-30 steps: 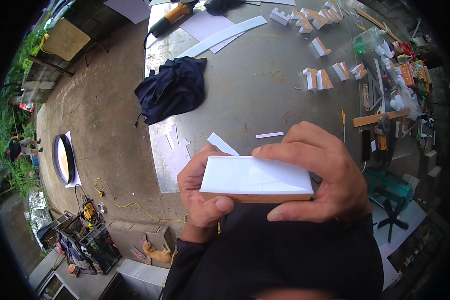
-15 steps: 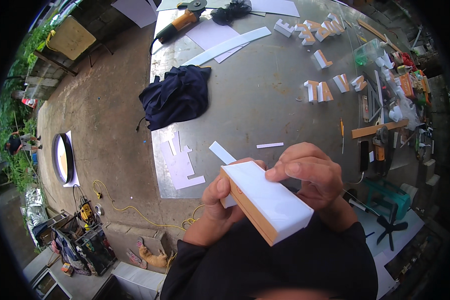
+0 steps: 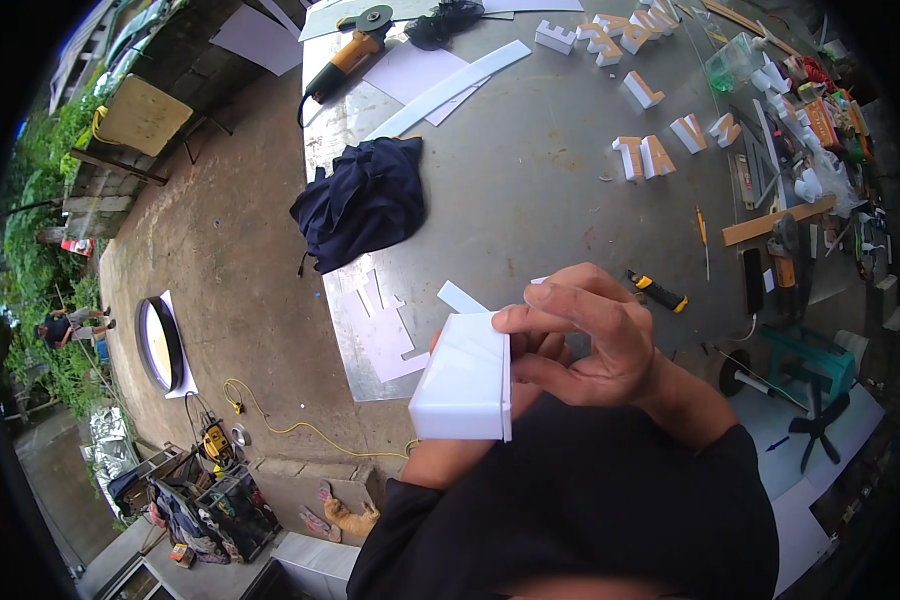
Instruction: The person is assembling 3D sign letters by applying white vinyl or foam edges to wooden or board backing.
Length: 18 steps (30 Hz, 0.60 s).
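Note:
A white box-shaped block letter (image 3: 460, 365) is held up in front of my chest, its smooth white sides toward me and its orange face turned out of sight. My left hand (image 3: 436, 340) supports it from behind and below; the block hides most of those fingers. On its upper right corner rests the index fingertip of my right hand (image 3: 600, 335), with the thumb close to the side edge and the other fingers curled. Just beyond lies a white strip (image 3: 460, 297), partly covered, beside a white sheet with letter cutouts (image 3: 380, 325).
Several orange-faced white block letters (image 3: 642, 90) stand at the table's far right. A yellow-black cutter knife (image 3: 658, 291) and a pencil (image 3: 702, 235) lie right of my hands. Dark cloth (image 3: 360, 200) and an angle grinder (image 3: 345, 65) occupy the left side.
The block letter has turned and moved left, so its orange face no longer shows. My right hand has shifted left to its corner, and the cutter knife has come into view.

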Available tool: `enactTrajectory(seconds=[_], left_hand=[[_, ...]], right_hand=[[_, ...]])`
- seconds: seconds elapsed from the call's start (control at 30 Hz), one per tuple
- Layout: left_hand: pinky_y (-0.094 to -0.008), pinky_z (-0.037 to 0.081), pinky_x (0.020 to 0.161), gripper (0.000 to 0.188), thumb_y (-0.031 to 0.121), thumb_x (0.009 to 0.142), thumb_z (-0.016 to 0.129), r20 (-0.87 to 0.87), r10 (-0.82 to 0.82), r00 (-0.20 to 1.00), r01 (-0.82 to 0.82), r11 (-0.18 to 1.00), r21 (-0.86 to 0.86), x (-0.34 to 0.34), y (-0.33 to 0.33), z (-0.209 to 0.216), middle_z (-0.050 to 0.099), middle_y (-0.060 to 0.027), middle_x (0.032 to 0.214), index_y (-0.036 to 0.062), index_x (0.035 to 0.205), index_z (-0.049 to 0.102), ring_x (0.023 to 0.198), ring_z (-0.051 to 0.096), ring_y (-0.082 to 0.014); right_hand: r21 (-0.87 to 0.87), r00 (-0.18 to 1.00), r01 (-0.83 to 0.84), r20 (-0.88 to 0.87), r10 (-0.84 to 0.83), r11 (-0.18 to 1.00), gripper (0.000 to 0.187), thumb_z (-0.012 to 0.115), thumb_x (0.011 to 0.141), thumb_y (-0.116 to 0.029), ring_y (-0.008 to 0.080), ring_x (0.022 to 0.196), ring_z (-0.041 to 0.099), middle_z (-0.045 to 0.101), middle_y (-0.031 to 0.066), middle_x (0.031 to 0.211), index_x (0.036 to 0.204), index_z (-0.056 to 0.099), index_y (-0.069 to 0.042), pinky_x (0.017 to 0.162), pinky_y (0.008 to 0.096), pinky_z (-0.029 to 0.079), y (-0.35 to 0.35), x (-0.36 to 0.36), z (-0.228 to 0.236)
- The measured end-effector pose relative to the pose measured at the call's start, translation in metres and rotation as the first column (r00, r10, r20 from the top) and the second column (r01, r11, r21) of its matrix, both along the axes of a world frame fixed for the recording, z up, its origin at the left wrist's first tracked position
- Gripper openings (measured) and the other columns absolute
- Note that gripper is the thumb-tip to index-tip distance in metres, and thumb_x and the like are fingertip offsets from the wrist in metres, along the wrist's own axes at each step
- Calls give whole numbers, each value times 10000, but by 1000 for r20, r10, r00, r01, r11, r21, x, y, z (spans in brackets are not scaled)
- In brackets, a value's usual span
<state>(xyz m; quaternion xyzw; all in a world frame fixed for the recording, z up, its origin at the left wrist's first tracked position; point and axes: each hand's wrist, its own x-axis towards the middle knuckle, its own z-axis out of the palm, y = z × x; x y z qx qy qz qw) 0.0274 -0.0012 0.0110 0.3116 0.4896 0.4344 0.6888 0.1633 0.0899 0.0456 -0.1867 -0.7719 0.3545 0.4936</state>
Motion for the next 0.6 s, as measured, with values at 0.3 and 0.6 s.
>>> enactTrajectory(seconds=[0.3, 0.6], left_hand=[[-410, 347, 1081, 485, 568, 920, 508, 748, 445, 492, -113, 885, -453, -3, -1, 17, 493, -79, 1027, 89, 995, 496, 1114, 482, -244], [-330, 342, 681, 361, 434, 992, 483, 593, 486, 642, -157, 840, -519, 12, 6, -9, 419, -10, 737, 149, 771, 465, 695, 401, -162]], right_hand=[[29, 1000, -10, 20, 9, 1000, 855, 910, 738, -100, 199, 835, 615, 769, 95, 1051, 1427, 409, -30, 762, 343, 505, -4, 7, 10], [-82, 994, -99, 32, 102, 992, 793, 907, 726, -99, 212, 926, 654, 766, 108, 1030, 1373, 459, 2, 817, 347, 507, 3, 5, 13]])
